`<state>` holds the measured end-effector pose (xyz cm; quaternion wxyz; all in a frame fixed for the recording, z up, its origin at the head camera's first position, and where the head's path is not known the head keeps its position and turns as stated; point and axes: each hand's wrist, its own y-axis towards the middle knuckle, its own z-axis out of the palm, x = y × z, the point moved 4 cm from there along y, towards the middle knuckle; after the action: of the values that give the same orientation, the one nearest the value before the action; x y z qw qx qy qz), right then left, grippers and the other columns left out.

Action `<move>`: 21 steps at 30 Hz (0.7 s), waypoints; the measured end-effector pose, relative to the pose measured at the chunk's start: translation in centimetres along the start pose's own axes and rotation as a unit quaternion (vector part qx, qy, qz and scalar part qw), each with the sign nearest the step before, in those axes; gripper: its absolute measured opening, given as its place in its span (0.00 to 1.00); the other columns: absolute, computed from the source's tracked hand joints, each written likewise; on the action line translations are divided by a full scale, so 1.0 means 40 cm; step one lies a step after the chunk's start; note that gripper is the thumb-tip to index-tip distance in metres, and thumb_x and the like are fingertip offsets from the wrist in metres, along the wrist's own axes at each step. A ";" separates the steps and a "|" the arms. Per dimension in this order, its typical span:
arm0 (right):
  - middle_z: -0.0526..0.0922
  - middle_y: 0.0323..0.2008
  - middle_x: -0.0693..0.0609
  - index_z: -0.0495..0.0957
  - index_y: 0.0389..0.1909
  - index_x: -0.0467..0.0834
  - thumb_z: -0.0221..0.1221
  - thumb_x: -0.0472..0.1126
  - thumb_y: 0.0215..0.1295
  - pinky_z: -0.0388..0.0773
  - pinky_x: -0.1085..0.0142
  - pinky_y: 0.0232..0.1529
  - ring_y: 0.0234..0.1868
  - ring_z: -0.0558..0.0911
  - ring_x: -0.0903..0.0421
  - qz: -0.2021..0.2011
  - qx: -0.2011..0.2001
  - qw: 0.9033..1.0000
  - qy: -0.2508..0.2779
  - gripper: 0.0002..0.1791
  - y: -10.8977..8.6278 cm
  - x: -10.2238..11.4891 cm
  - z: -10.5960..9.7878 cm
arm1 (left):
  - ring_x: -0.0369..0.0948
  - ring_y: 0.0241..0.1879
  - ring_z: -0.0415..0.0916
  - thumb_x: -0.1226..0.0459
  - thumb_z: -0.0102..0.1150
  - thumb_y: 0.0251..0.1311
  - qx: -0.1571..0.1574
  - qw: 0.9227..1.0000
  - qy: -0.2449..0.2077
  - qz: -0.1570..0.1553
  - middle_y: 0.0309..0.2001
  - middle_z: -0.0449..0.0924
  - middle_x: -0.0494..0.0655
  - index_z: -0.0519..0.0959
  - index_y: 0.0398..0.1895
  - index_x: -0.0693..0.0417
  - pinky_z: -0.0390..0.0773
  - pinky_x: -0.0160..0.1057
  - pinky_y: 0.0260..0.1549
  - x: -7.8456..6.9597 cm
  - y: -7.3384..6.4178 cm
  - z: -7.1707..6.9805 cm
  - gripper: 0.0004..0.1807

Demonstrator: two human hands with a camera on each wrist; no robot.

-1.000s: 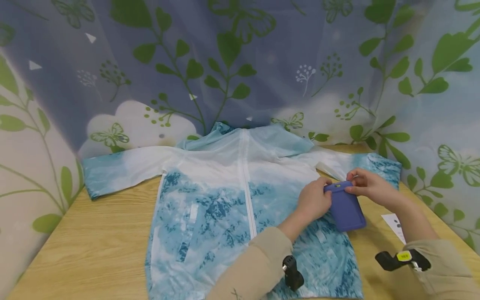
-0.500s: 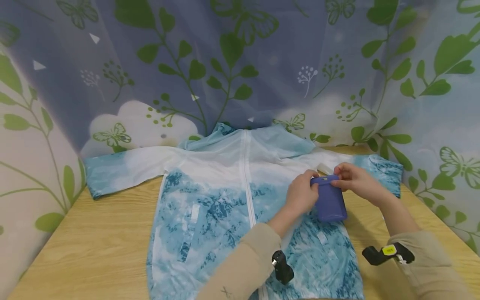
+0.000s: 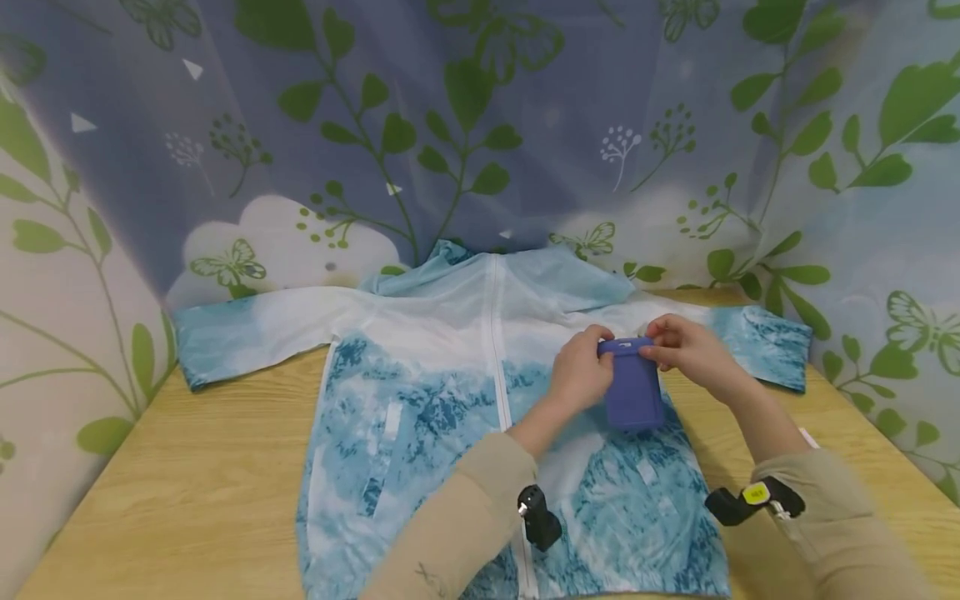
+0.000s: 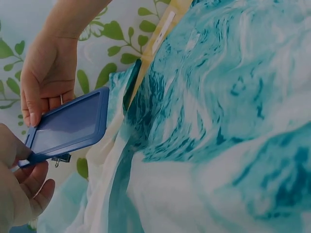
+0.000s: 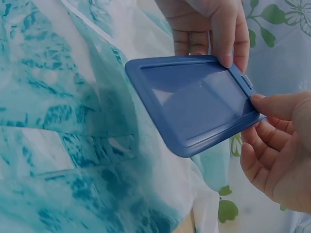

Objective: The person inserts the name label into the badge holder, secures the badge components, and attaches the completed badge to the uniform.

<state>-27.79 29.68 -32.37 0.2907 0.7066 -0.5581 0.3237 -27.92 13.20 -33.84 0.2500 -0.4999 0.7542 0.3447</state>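
Observation:
Both hands hold a blue ID badge holder (image 3: 633,387) by its slotted top end, above the right part of a spread jacket (image 3: 435,400). My left hand (image 3: 581,368) pinches one top corner between thumb and fingers. At the opposite corner, my right hand (image 3: 693,354) does the same. In the right wrist view the badge holder (image 5: 194,104) shows a raised frame around a clear window. A small metal clip (image 4: 62,158) sticks out from its underside in the left wrist view. The jacket is white and teal-blue, its front zip (image 3: 497,358) facing up.
The jacket lies on a wooden table (image 3: 187,475), sleeves stretched to both sides. A curtain (image 3: 540,125) with leaves and butterflies stands behind and at both sides. A white card's edge (image 3: 808,437) shows beside the right forearm. Each sleeve carries a black wrist device (image 3: 540,517).
Both hands have carried the badge holder leftward and slightly up, from near the jacket's right edge to over its right front. The right forearm now covers most of the white card.

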 end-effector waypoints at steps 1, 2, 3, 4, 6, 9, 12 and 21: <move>0.76 0.31 0.45 0.66 0.47 0.33 0.56 0.43 0.66 0.74 0.65 0.34 0.30 0.75 0.53 0.000 -0.001 1.000 0.002 0.18 0.003 0.000 0.004 | 0.40 0.41 0.76 0.65 0.51 0.64 0.001 1.000 -0.003 -0.003 0.44 0.78 0.47 0.75 0.51 0.51 0.74 0.34 0.37 0.002 0.000 -0.005 0.13; 0.76 0.31 0.44 0.66 0.47 0.33 0.56 0.42 0.66 0.75 0.64 0.34 0.30 0.75 0.52 0.000 -0.001 1.000 0.004 0.18 0.007 0.001 0.008 | 0.40 0.41 0.76 0.65 0.52 0.64 0.001 1.000 -0.005 -0.006 0.44 0.79 0.47 0.75 0.51 0.51 0.74 0.34 0.37 0.004 0.000 -0.009 0.13; 0.76 0.31 0.44 0.67 0.48 0.33 0.56 0.42 0.66 0.75 0.63 0.34 0.31 0.76 0.51 -0.001 0.000 1.000 0.003 0.18 0.010 0.002 0.011 | 0.40 0.41 0.76 0.65 0.52 0.64 0.002 1.000 -0.008 -0.007 0.45 0.79 0.47 0.75 0.50 0.51 0.74 0.34 0.37 0.007 0.000 -0.014 0.13; 0.76 0.32 0.45 0.67 0.48 0.33 0.56 0.42 0.66 0.75 0.62 0.35 0.31 0.76 0.49 -0.002 0.002 1.000 0.003 0.18 0.014 0.002 0.015 | 0.40 0.40 0.77 0.66 0.52 0.64 0.002 1.000 -0.010 -0.007 0.45 0.79 0.47 0.76 0.50 0.52 0.74 0.34 0.36 0.009 0.000 -0.018 0.13; 0.77 0.32 0.45 0.68 0.49 0.33 0.55 0.42 0.66 0.75 0.60 0.36 0.32 0.76 0.47 -0.003 0.005 1.000 0.000 0.18 0.020 0.006 0.022 | 0.40 0.39 0.77 0.66 0.52 0.63 0.002 1.000 -0.013 -0.006 0.44 0.80 0.47 0.76 0.50 0.52 0.74 0.34 0.35 0.014 0.000 -0.028 0.13; 0.78 0.33 0.46 0.69 0.49 0.33 0.55 0.43 0.67 0.75 0.59 0.36 0.33 0.76 0.46 -0.008 0.011 1.000 -0.003 0.19 0.027 0.015 0.033 | 0.40 0.36 0.76 0.67 0.52 0.63 -0.002 1.000 -0.010 0.000 0.43 0.80 0.47 0.76 0.50 0.52 0.73 0.35 0.32 0.021 0.000 -0.043 0.13; 0.79 0.35 0.47 0.70 0.49 0.33 0.54 0.44 0.67 0.74 0.61 0.35 0.34 0.76 0.49 -0.015 0.018 1.000 0.000 0.19 0.032 0.027 0.044 | 0.39 0.33 0.75 0.67 0.53 0.62 -0.002 1.000 -0.008 0.008 0.41 0.80 0.46 0.77 0.49 0.52 0.71 0.34 0.31 0.027 0.000 -0.060 0.12; 0.79 0.38 0.46 0.75 0.46 0.36 0.53 0.46 0.68 0.73 0.58 0.40 0.37 0.77 0.53 -0.040 0.056 0.998 0.001 0.18 0.056 0.058 0.086 | 0.38 0.29 0.72 0.66 0.49 0.65 0.030 0.999 -0.020 0.016 0.39 0.78 0.47 0.75 0.52 0.52 0.70 0.34 0.25 0.053 -0.004 -0.102 0.13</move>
<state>-29.14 25.17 -32.57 0.2638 0.7432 -0.5101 0.3434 -28.69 8.77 -32.81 0.2749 -0.4728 0.7670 0.3356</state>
